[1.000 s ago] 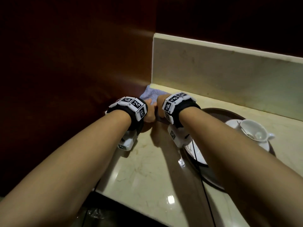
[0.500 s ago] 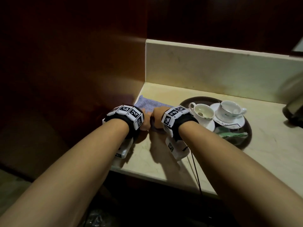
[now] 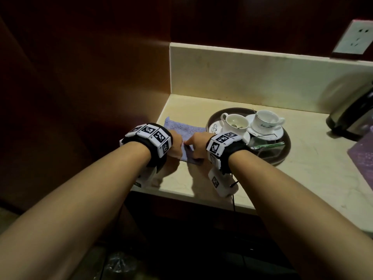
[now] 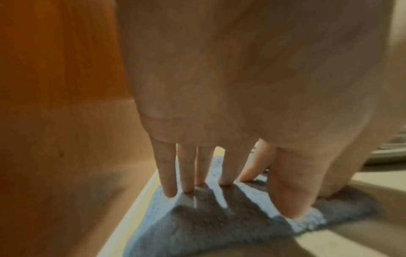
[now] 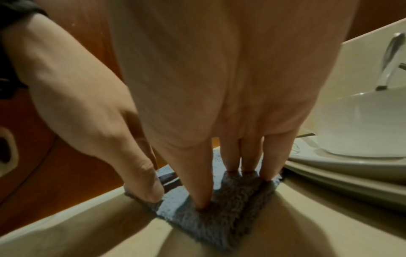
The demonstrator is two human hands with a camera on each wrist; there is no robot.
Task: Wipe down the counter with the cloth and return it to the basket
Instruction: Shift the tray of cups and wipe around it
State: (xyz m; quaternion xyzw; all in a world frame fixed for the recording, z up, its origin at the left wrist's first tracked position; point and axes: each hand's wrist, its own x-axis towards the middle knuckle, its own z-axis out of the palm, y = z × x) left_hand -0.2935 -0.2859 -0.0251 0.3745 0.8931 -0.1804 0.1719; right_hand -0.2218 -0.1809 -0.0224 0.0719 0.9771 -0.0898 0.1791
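Both my hands are down on the cloth (image 3: 186, 136) right now, side by side at the left end of the counter (image 3: 302, 172). The cloth is a fuzzy blue-grey rectangle lying flat on the pale stone, its left edge close to the dark wood panel (image 3: 80, 98), its right edge just beside the round dark tray (image 3: 282, 152).

My left hand (image 3: 176, 147) presses down with straight fingers; the wrist view shows the fingertips (image 4: 169, 191) planted on the pile and the thumb set on the near edge. Nothing is curled round the fabric there, it is a flat push. My right hand (image 3: 198, 146) does the same: from its wrist camera the fingers (image 5: 203, 200) stand straight on the cloth, and my left hand's thumb sits on the fabric next to them. So both hands are released and pressing, not grasping.

On the tray stand two white cups on saucers, the nearer cup (image 3: 235, 123) with something small in its bottom, the farther cup (image 3: 266, 118) to its right. A green packet (image 3: 268, 146) lies on the near part of the tray. At the far right a dark kettle (image 3: 355, 116) stands on the counter, a white socket (image 3: 354, 38) sits on the wall above the stone backsplash (image 3: 242, 77). No basket shows in any view.
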